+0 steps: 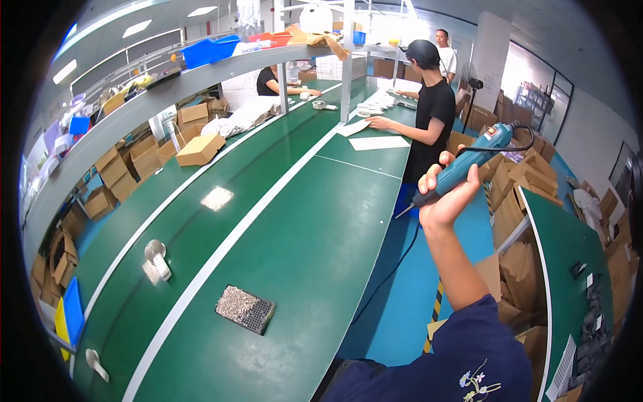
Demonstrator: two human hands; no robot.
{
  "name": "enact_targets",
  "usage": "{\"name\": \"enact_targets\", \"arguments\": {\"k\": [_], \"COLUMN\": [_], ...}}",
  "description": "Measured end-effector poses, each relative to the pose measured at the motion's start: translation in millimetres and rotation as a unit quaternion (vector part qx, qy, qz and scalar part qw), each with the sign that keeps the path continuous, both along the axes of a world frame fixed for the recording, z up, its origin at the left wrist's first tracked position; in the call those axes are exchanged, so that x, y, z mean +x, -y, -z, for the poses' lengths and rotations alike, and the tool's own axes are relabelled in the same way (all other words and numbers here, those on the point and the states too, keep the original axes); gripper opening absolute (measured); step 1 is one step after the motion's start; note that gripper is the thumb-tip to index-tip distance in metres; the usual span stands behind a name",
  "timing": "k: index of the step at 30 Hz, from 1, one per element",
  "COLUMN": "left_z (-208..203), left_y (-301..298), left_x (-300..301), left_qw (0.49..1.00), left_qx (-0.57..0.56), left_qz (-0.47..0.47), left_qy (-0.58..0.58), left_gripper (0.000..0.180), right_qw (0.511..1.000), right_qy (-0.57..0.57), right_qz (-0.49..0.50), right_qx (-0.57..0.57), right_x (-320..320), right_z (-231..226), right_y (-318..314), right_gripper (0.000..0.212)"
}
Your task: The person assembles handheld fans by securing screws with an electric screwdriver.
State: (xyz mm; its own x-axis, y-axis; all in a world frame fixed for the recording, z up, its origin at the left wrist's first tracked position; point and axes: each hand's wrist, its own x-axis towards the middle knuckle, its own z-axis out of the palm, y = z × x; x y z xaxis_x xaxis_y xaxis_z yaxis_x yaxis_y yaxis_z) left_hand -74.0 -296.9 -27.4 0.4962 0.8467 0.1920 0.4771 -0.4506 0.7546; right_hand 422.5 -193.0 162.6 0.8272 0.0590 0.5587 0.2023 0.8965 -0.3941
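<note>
My right hand (447, 194) is raised at the right, its fingers wrapped around a teal electric screwdriver (462, 164). The tool's thin metal bit points down to the left, and a dark cord loops from its upper end. On the green bench below and to the left lies a black gridded tray (258, 317) with a heap of small metallic screws (239, 303) over its far left part. My left hand is out of view. Farther left, on the dark green belt, rests a white round-headed device with a handle (158, 258); a similar device (97, 366) lies nearer.
A co-worker in black (432, 100) stands at the bench's far right side by white sheets (378, 143). An overhead shelf (154, 90) carries bins. Cardboard boxes (512, 248) crowd the right, beside another green table (569, 248). A black cord (392, 275) hangs by the bench edge.
</note>
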Motion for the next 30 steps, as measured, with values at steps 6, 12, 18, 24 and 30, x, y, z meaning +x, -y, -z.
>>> {"name": "enact_targets", "arguments": {"k": [6, 12, 18, 24, 30], "left_z": [-61.9, 14.2, 83.0, 84.8, 1.1], "left_y": [-43.4, -77.4, -70.5, -67.1, -79.9], "left_x": [139.4, 207.7, 208.7, 183.1, 132.7], "left_qw": [0.982, 0.966, 0.914, 0.958, 0.929], "left_qx": [-0.129, -0.081, 0.14, 0.042, -0.081], "left_qz": [0.117, 0.241, 0.262, 0.25, 0.357], "left_qy": [0.068, -0.045, -0.277, -0.133, -0.062], "left_gripper": [0.023, 0.032, 0.041, 0.034, 0.049], "right_qw": [0.999, 0.97, 0.869, 0.845, 0.847], "right_qy": [0.003, -0.081, -0.241, -0.317, -0.187], "right_qz": [0.035, 0.01, -0.368, -0.429, -0.451], "right_qx": [-0.021, -0.231, -0.225, 0.044, -0.21], "right_x": [25.9, 22.5, -9.2, -90.8, -142.5], "right_z": [7.1, 17.3, 56.6, 53.7, 91.9], "right_y": [52.5, 75.0, 55.6, -2.5, -77.7], "right_gripper": [0.041, 0.037, 0.05, 0.038, 0.038]}}
